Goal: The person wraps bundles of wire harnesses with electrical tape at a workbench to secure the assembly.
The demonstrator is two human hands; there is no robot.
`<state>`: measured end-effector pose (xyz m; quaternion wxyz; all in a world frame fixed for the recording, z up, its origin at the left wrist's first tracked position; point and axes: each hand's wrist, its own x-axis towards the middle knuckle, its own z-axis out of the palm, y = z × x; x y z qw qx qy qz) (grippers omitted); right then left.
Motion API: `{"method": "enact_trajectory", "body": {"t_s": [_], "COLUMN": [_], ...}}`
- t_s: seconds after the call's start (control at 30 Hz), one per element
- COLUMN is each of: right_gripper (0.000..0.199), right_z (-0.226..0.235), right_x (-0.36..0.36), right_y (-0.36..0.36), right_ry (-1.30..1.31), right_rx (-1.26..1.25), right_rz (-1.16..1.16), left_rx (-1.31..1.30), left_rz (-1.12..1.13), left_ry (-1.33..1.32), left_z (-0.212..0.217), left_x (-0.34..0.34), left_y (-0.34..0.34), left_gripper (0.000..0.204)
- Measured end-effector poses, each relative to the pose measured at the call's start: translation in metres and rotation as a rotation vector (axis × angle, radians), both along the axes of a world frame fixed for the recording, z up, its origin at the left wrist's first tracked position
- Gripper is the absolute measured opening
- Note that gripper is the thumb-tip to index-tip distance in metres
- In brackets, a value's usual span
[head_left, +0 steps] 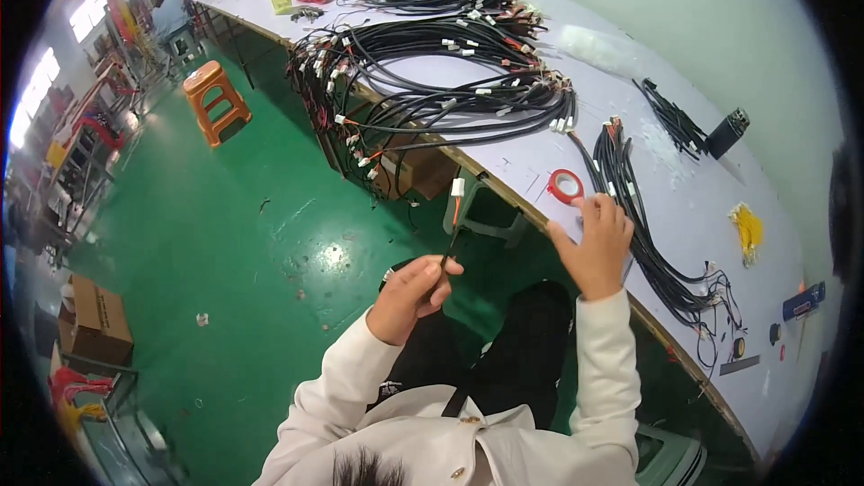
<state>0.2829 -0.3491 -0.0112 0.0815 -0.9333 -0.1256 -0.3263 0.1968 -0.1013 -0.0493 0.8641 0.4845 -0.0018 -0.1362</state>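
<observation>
Left hand: my fingers pinch a cable, white connector at its far end.
Right hand: my fingers curl, thumb spread, beside the tape; contact unclear.
Tape: red, on the surface.

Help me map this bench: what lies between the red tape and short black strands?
The long black cable bundle, beside the red tape, in the head view.

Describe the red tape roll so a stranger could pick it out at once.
Take the long white table along the wall. Near its front edge, beside the right hand and left of a bundle of black cables, sits the red tape roll. Its red ring around a pale core sets it apart from those cables.
</observation>
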Motion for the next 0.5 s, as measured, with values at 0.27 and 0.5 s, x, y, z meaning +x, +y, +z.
{"method": "enact_trajectory", "body": {"t_s": [0.27,0.5], "right_gripper": [0.018,0.031], "right_z": [-0.027,-0.039], "right_x": [-0.057,-0.061], "right_y": [0.055,0.05], "right_ry": [0.575,0.552], "right_rx": [0.937,0.943], "right_rz": [0.694,0.776], "left_rx": [0.205,0.18], "left_rz": [0.111,0.013], "left_ry": [-0.116,-0.17], "left_z": [-0.009,-0.007], "left_x": [-0.008,-0.016], "left_y": [-0.027,-0.037], "left_gripper": [0.022,0.025]}}
